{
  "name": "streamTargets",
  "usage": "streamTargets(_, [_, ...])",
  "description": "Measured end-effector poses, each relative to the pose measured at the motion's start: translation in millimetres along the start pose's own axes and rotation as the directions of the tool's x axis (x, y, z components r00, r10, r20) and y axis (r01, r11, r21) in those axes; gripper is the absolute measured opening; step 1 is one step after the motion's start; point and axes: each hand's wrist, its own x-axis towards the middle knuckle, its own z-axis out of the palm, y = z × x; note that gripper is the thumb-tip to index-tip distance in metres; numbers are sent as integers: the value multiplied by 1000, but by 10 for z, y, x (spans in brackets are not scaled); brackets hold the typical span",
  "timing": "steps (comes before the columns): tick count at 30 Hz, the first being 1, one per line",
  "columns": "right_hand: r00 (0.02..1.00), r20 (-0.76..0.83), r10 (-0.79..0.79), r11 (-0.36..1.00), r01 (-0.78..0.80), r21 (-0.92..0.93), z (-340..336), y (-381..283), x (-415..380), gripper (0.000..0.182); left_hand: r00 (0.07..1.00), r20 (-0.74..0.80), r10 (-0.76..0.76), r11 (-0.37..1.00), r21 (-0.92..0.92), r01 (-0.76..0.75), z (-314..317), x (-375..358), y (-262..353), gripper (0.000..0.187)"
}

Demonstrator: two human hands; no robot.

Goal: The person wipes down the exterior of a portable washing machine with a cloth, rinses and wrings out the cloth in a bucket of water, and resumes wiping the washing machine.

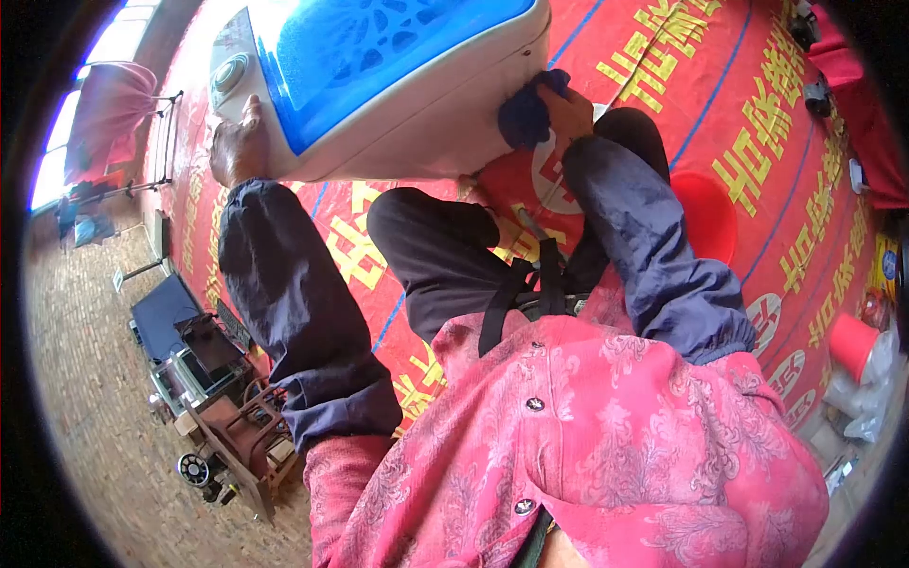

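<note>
A white plastic box-shaped appliance with a see-through blue lid is before the person, over a red sheet with yellow printed characters and blue lines; its far part is cut by the upper border of the view. A round pale knob sits on its left end.

The left hand is laid at the near left corner of the appliance, below the knob, with the thumb raised along the edge. Its fingers are partly hidden, so I cannot tell how far they are closed. The right hand is closed on a bunched dark blue cloth, which touches the white wall near its lower right corner.

The near edge of the appliance is close to the dark-trousered knees, therefore the room there is narrow. On the right there is more: a wide bare part of the sheet extends towards its right edge. A red round plastic basin is just beside the right sleeve, partly covered by it. On the left, a narrower bare strip lies between the left hand and the sheet's left edge, beyond which the brown brick floor begins.
</note>
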Motion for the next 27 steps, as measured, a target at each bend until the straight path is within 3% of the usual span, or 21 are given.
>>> streamTargets(1, [1000,-3,-12,1000,12,3,23,53,48,26,999,25,-28,998,-58,30,-139,-58,106,63])
streamTargets(5, [1000,6,-18,994,17,109,96,-84,20,27,994,2,110,990,-86,-109,272,294,-357,60])
streamTargets(8, [999,29,-16,999,15,29,190,-219,96,27,954,32,299,950,86,-300,217,554,-321,53])
streamTargets(10, [998,51,-19,997,23,-68,278,-230,313,28,880,113,461,828,301,-472,62,738,-163,49])
streamTargets(12, [990,60,-126,989,131,-74,383,-208,482,32,765,234,600,632,448,-633,-107,905,-26,45])
streamTargets(14, [974,86,-211,970,220,-100,479,-191,591,32,657,288,697,514,438,-738,-293,984,99,40])
streamTargets(15, [964,107,-244,959,256,-123,525,-194,664,30,603,241,760,510,354,-784,-349,1017,165,31])
streamTargets(19, [946,112,-303,917,322,-235,697,-329,728,29,600,225,768,502,369,-782,104,1804,-253,27])
streamTargets(21, [937,124,-328,897,349,-269,743,-387,669,29,816,238,526,827,80,-556,178,1997,-287,36])
streamTargets(24, [904,150,-400,846,427,-320,850,-223,755,29,883,215,416,891,-289,-349,417,2388,-481,37])
streamTargets(25, [886,165,-433,820,463,-335,878,-125,816,30,912,255,320,860,-483,-166,507,2519,-523,34])
streamTargets(27, [909,168,-382,853,416,-315,903,-7,937,29,828,145,542,839,-153,-522,330,2570,-486,30])
